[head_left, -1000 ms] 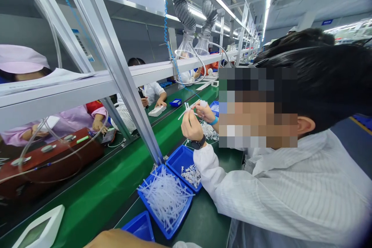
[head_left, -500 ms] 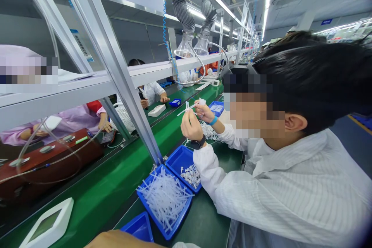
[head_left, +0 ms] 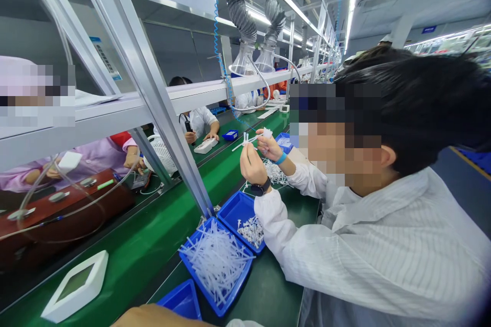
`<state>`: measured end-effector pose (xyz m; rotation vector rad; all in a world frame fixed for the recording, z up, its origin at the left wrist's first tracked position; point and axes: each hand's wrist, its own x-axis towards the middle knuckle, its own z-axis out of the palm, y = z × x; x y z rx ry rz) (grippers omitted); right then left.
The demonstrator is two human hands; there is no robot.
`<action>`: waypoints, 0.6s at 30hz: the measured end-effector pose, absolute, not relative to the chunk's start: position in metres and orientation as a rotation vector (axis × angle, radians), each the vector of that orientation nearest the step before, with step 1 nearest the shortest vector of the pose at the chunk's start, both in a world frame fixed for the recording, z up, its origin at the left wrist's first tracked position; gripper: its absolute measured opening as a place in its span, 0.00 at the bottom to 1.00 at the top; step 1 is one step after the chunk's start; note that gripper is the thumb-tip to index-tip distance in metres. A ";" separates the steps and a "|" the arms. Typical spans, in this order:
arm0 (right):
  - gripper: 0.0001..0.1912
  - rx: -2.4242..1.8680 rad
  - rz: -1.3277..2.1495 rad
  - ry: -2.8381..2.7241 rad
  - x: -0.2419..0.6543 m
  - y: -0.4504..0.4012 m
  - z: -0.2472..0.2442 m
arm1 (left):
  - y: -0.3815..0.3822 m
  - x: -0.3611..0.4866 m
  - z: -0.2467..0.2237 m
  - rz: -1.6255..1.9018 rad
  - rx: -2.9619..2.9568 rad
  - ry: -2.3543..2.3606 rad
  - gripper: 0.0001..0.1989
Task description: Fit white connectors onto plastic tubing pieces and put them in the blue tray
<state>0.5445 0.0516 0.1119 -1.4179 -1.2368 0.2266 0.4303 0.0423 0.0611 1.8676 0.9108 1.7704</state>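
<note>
At the bottom edge, part of my right hand (head_left: 157, 317) shows as bare skin, with a bit of white sleeve to its right. Its fingers are out of frame, so whatever it holds is hidden. Nearest to it is a blue tray (head_left: 182, 302). Just beyond stands a blue tray (head_left: 219, 311) heaped with thin white strips (head_left: 217, 260). Behind that, another blue tray (head_left: 235, 209) holds small white and dark parts (head_left: 251, 231). My left hand is out of view.
A co-worker in a white coat (head_left: 368, 255) sits at the right, both hands raised with white strips. A white device with a screen (head_left: 76, 286) lies on the green belt (head_left: 153, 235). A metal post (head_left: 164, 112) rises from the bench. Other people sit across the belt.
The white device on the belt has shifted right and slightly up in the view. Across the belt, a person's hand has come down onto another white device. My right hand looks almost unchanged.
</note>
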 end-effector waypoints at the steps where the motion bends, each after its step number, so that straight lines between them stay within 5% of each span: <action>1: 0.27 -1.416 0.227 -1.227 0.545 0.051 0.111 | 0.042 0.431 0.061 1.766 1.867 0.908 0.14; 18: 0.31 -1.369 0.233 -1.194 0.552 0.060 0.106 | 0.034 0.431 0.078 1.757 1.751 0.935 0.12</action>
